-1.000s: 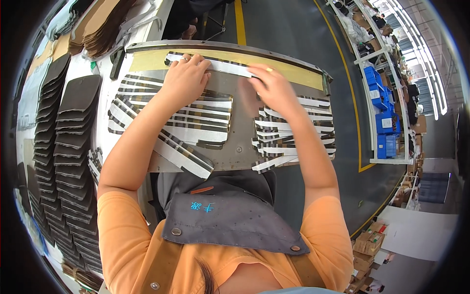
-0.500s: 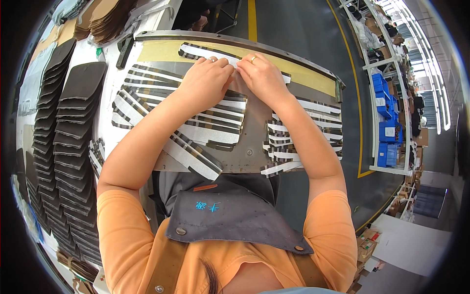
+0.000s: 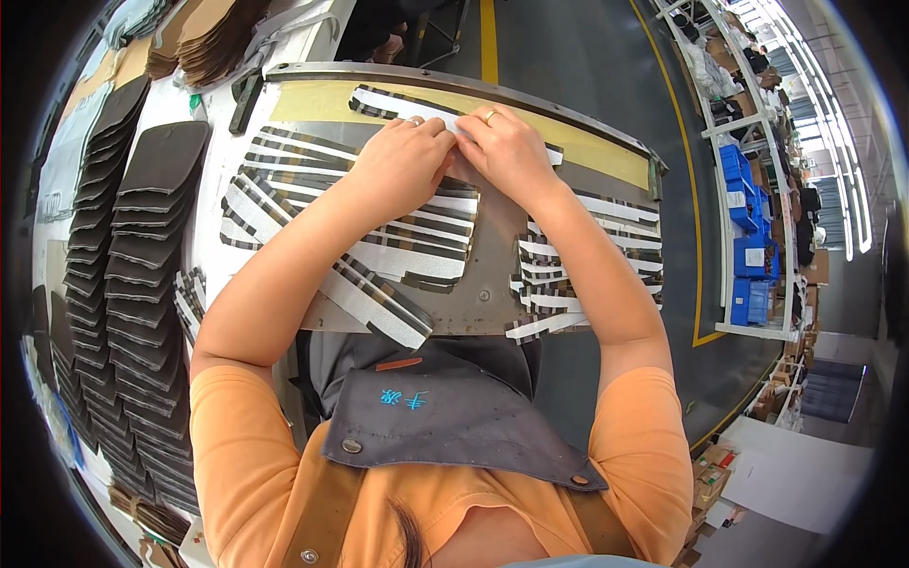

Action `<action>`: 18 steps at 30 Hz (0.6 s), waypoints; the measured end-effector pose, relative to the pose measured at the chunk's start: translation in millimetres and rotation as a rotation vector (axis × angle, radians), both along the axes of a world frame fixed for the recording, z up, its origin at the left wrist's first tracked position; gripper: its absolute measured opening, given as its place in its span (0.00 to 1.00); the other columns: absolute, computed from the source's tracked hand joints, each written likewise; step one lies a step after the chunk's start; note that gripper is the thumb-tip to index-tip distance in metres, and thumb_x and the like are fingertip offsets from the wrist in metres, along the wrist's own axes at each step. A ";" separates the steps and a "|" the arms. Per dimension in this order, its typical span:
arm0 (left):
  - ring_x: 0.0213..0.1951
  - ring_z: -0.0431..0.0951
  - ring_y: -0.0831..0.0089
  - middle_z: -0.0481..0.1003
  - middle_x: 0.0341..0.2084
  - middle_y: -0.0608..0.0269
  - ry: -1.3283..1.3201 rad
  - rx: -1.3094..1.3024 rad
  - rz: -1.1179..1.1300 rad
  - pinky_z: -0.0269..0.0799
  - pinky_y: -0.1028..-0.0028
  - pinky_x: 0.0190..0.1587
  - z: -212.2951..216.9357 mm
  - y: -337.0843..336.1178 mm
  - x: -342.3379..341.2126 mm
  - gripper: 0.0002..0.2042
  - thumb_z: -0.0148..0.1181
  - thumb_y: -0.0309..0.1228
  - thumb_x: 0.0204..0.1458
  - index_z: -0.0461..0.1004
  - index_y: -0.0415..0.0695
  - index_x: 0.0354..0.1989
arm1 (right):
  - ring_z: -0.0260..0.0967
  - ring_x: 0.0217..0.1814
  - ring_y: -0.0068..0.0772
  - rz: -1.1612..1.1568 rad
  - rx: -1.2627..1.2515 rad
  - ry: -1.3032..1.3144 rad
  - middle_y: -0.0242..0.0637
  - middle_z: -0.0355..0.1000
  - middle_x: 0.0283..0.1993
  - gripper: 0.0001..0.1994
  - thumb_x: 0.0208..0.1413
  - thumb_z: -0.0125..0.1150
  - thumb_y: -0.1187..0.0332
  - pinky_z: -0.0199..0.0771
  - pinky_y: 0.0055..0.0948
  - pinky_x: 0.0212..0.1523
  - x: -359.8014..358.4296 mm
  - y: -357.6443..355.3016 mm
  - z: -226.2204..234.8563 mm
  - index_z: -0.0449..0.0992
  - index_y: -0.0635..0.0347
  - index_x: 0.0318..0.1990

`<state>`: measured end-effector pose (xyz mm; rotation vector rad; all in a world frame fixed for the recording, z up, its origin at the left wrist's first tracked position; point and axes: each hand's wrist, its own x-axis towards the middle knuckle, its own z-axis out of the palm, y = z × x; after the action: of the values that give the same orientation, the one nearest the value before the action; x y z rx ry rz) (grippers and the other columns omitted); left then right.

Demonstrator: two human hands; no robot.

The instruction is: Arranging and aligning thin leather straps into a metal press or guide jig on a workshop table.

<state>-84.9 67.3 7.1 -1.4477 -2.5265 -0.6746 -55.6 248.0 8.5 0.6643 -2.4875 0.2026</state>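
Observation:
Near the far edge of a metal work plate [image 3: 478,312], my left hand [image 3: 401,161] and my right hand [image 3: 505,150] meet over a black-and-tan checked strip [image 3: 383,102] with a white face. Both hands are closed, thumbs and fingertips pinching at the strip's middle; its two ends stick out on either side. The exact fingertip contact is partly hidden. Under my left forearm lies a spread of overlapping checked strips [image 3: 417,260] with white faces. A second row of strips [image 3: 620,227] lies partly beneath my right forearm.
Yellow sheeting [image 3: 606,161] covers the plate's far side, bordered by a metal rail [image 3: 454,78]. At left, overlapping dark rectangular pieces [image 3: 156,227] lie in long rows, with brown stacked pieces [image 3: 213,47] beyond. Shelving with blue bins [image 3: 753,246] stands at right across the floor.
Both hands remain together on the strip with only slight finger movement. The whole view has shifted very slightly; the laid-out strips have not moved on the plate.

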 end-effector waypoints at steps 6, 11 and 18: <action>0.35 0.71 0.57 0.70 0.28 0.57 0.018 0.019 0.039 0.67 0.63 0.40 1.4 -2.1 -4.1 0.04 0.54 0.26 0.51 0.69 0.39 0.29 | 0.70 0.36 0.32 -0.038 0.026 -0.043 0.32 0.70 0.29 0.02 0.42 0.61 0.72 0.74 0.31 0.34 -1.9 -6.2 1.7 0.74 0.58 0.25; 0.34 0.71 0.57 0.69 0.26 0.57 0.033 0.015 0.050 0.67 0.63 0.40 4.6 -2.7 -3.0 0.04 0.54 0.26 0.50 0.69 0.39 0.27 | 0.70 0.35 0.32 -0.016 0.015 -0.017 0.31 0.70 0.28 0.02 0.40 0.60 0.73 0.73 0.31 0.32 -3.3 -8.2 -0.3 0.73 0.58 0.23; 0.34 0.72 0.58 0.70 0.26 0.57 0.024 0.028 0.017 0.67 0.64 0.39 7.8 -2.3 0.4 0.05 0.55 0.27 0.49 0.69 0.39 0.25 | 0.70 0.35 0.33 -0.043 -0.065 -0.026 0.31 0.70 0.28 0.02 0.43 0.60 0.72 0.72 0.31 0.33 -5.7 -7.6 -3.1 0.73 0.57 0.23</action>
<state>-84.5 64.9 14.9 -1.4152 -2.4983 -0.6834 -61.3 240.4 5.4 0.5836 -2.5061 0.2766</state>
